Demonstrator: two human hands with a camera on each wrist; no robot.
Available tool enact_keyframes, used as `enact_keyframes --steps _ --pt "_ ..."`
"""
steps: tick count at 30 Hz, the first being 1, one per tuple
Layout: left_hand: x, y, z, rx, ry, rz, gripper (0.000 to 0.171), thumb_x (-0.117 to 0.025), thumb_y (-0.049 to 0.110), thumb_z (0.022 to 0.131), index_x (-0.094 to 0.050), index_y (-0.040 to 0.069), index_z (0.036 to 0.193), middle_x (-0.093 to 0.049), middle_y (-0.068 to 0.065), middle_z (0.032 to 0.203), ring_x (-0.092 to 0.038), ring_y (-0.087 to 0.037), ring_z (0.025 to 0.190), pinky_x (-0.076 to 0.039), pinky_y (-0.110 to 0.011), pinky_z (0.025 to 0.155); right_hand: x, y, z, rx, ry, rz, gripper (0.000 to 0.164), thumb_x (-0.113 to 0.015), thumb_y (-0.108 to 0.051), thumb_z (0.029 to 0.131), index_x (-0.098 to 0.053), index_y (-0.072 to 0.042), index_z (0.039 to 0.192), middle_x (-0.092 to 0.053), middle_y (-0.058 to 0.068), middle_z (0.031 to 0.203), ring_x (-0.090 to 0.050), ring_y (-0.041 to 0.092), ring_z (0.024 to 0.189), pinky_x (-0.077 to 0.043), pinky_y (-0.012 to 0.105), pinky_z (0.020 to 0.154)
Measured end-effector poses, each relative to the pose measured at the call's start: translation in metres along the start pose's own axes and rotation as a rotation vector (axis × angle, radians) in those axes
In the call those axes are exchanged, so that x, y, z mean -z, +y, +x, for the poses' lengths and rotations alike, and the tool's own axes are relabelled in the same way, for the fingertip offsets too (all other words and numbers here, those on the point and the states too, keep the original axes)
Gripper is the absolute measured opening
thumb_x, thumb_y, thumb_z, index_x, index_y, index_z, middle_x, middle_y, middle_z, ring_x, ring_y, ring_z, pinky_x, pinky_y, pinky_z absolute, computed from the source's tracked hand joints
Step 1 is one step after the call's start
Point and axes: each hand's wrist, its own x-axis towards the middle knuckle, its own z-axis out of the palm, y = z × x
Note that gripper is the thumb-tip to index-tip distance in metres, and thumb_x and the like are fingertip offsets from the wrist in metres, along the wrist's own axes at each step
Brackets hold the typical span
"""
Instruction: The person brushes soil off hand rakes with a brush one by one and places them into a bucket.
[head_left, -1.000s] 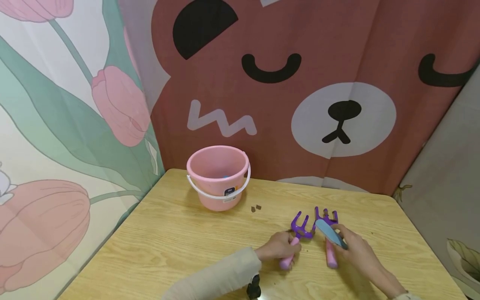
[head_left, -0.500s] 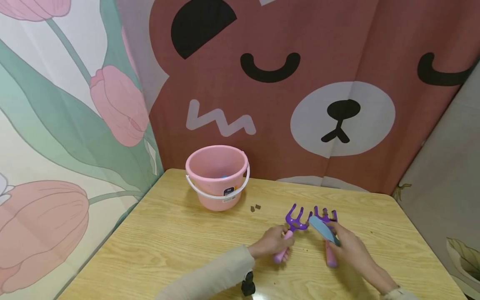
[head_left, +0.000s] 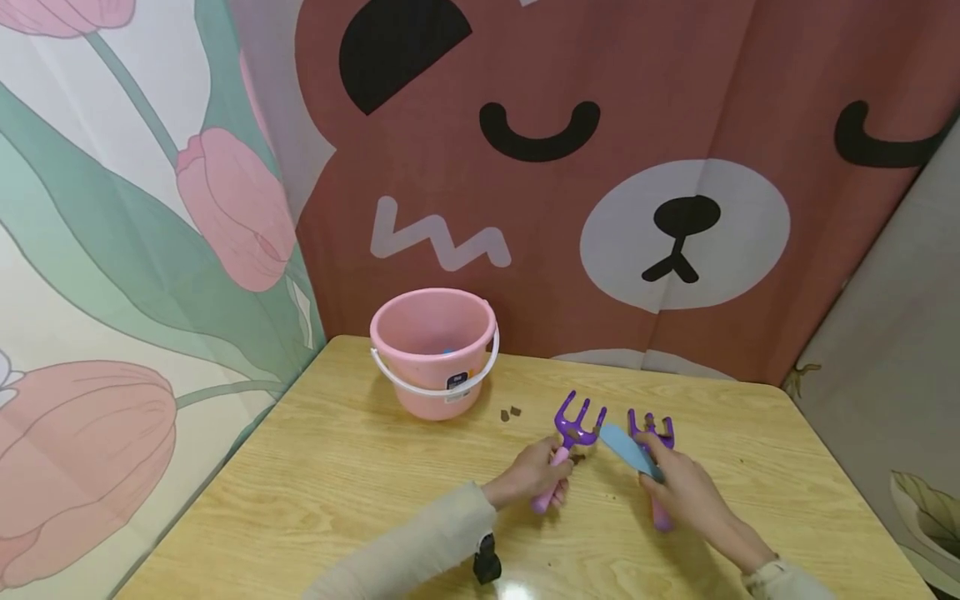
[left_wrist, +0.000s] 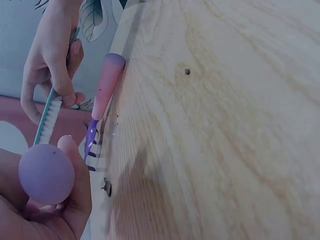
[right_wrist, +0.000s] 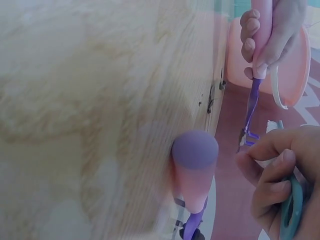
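In the head view my left hand grips the pink handle of a small garden hand fork, purple tines pointing away and lifted off the table. My right hand holds a light blue brush by its handle; the left wrist view shows its white bristles. The brush's end is close to the fork's right tine; whether they touch I cannot tell. Under the right hand lies a second purple fork, its pink handle toward me, partly covered. Brown dirt clings to the forks' heads.
A pink bucket with a white handle stands at the back left, something blue inside. Brown bits lie beside it, and more crumbs are scattered on the wooden table. Printed curtains hang behind the table's back and sides.
My left hand has carried its fork leftward and away from me, off from the second fork. The brush in my right hand has followed to the left. Second fork and bucket stay put.
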Motion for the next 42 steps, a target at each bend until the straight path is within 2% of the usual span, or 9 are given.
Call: enact_keyframes --steps 2,5,9,12,15,24,29,34,42 --pt "0.003 -0.001 0.001 -0.011 -0.007 -0.019 0.006 -0.053 0.006 0.102 -0.05 0.003 0.106 -0.057 -0.011 0.063 -0.052 -0.015 0.044 -0.053 -0.029 0.042 0.0 -0.002 0.001 -0.005 -0.009 0.0 0.056 -0.072 0.0 0.084 -0.048 -0.005 0.135 -0.055 -0.002 0.066 -0.046 0.008 0.047 -0.038 0.024 0.041" --pt "0.006 -0.003 0.001 -0.02 -0.007 -0.031 0.015 -0.051 0.005 0.102 -0.049 -0.002 0.116 -0.057 -0.01 0.065 -0.051 -0.013 0.045 -0.051 -0.027 0.042 -0.001 -0.003 0.002 0.003 -0.008 -0.012 0.056 -0.072 -0.001 0.085 -0.048 -0.007 0.135 -0.048 -0.006 0.06 -0.042 0.006 0.042 -0.035 0.022 0.039" --pt "0.009 -0.004 -0.001 -0.03 0.015 -0.021 0.021 -0.051 0.004 0.102 -0.046 -0.005 0.12 -0.06 -0.014 0.068 -0.05 -0.011 0.044 -0.05 -0.025 0.042 -0.004 -0.005 0.004 0.016 0.007 -0.021 0.053 -0.072 -0.002 0.086 -0.048 -0.006 0.133 -0.047 -0.008 0.06 -0.041 0.005 0.042 -0.034 0.022 0.039" --pt "0.012 -0.003 -0.002 -0.028 0.037 -0.008 0.022 -0.052 0.002 0.099 -0.044 -0.003 0.119 -0.062 -0.015 0.069 -0.049 -0.01 0.043 -0.05 -0.024 0.041 -0.005 -0.007 0.005 0.026 0.03 -0.02 0.052 -0.073 -0.001 0.086 -0.048 -0.002 0.131 -0.049 -0.007 0.063 -0.042 0.004 0.044 -0.036 0.022 0.039" --pt "0.015 -0.001 -0.003 -0.012 0.058 -0.007 0.029 -0.052 0.002 0.097 -0.042 -0.003 0.124 -0.062 -0.014 0.068 -0.048 -0.011 0.043 -0.045 -0.022 0.039 -0.006 -0.01 0.008 0.029 0.038 -0.03 0.052 -0.074 -0.003 0.085 -0.048 0.003 0.13 -0.05 -0.005 0.066 -0.044 0.005 0.047 -0.037 0.023 0.04" --pt "0.021 -0.005 -0.003 0.008 0.088 -0.053 0.026 -0.055 0.007 0.097 -0.043 -0.004 0.117 -0.053 -0.004 0.06 -0.046 -0.01 0.04 -0.04 -0.02 0.036 -0.01 -0.019 0.018 0.007 -0.022 -0.008 0.05 -0.069 -0.011 0.091 -0.047 0.011 0.129 -0.051 -0.001 0.071 -0.045 0.006 0.049 -0.038 0.023 0.041" --pt "0.026 -0.006 -0.004 -0.019 0.117 0.004 0.032 -0.059 0.008 0.095 -0.046 -0.004 0.122 -0.057 -0.012 0.063 -0.045 -0.01 0.04 -0.038 -0.02 0.034 -0.012 -0.021 0.022 0.004 -0.011 -0.017 0.046 -0.066 -0.013 0.095 -0.047 0.012 0.13 -0.054 0.002 0.075 -0.045 0.008 0.05 -0.037 0.024 0.041" --pt "0.029 -0.008 -0.004 -0.03 0.123 0.042 0.043 -0.058 0.01 0.097 -0.045 -0.006 0.135 -0.059 -0.019 0.066 -0.045 -0.01 0.041 -0.038 -0.02 0.034 -0.013 -0.021 0.025 0.063 0.042 -0.033 0.046 -0.066 -0.016 0.096 -0.048 0.006 0.133 -0.052 -0.002 0.069 -0.043 0.006 0.049 -0.036 0.023 0.041" --pt "0.032 -0.01 -0.002 -0.041 0.123 0.093 0.018 -0.056 0.019 0.102 -0.055 0.002 0.109 -0.059 -0.018 0.064 -0.045 -0.01 0.04 -0.04 -0.022 0.034 -0.016 -0.022 0.027 0.107 0.075 -0.016 0.044 -0.063 -0.02 0.099 -0.049 0.003 0.133 -0.043 -0.009 0.059 -0.037 0.002 0.043 -0.033 0.019 0.038"
